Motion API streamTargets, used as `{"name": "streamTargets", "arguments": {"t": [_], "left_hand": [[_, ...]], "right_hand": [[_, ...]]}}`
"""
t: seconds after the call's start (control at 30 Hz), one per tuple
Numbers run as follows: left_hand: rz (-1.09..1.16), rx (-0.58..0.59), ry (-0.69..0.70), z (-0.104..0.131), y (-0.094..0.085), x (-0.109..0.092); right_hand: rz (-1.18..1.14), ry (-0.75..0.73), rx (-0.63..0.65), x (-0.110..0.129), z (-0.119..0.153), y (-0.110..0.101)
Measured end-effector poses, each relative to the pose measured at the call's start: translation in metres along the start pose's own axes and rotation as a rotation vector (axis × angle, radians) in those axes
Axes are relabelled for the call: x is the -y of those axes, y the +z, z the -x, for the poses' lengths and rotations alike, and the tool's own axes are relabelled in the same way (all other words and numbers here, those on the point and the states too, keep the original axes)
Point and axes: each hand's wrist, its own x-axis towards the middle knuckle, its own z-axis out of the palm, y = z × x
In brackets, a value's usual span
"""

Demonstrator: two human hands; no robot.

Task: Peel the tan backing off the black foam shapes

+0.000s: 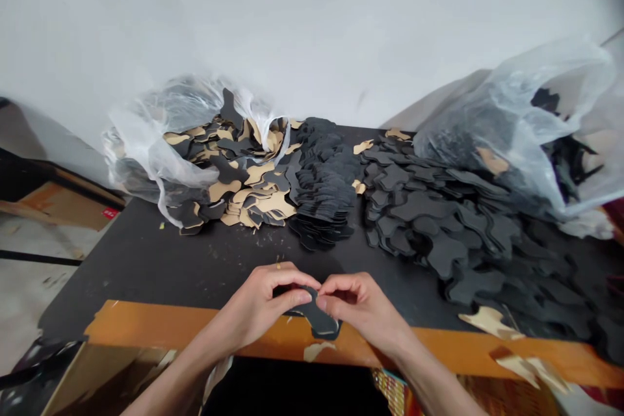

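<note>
Near the table's front edge, my left hand (280,296) pinches a dark foam piece (322,317) with a curved outline between thumb and fingers. Beside it, my right hand (353,302) is closed in a pinch at the upper edge of the same piece. The two hands' fingertips nearly meet there. Whether the right fingertips hold the foam itself or a thin layer on it is too small to tell. Under the piece, a beige scrap (318,351) lies on the orange tape (195,331) along the edge.
Behind my hands stands a row of stacked black pieces (324,175). To the left, a plastic bag (160,143) spills beige-backed pieces (258,198). Many black pieces (443,227) are heaped right, before another plastic bag (531,117). Beige scraps (490,322) lie at the right front.
</note>
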Motion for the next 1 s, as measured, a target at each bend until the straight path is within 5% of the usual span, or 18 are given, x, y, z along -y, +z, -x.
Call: {"name": "streamTargets", "arguments": {"t": [0.8, 1.0], "left_hand": [[-0.017, 0.025, -0.026, 0.0015, 0.0067, -0.0034], [-0.076, -0.006, 0.074, 0.0061, 0.0096, -0.0038]], "right_hand": [[-0.030, -0.004, 0.051, -0.0028, 0.0084, -0.0036], [-0.066, 0.008, 0.091, 0.0003, 0.0097, -0.0049]]}}
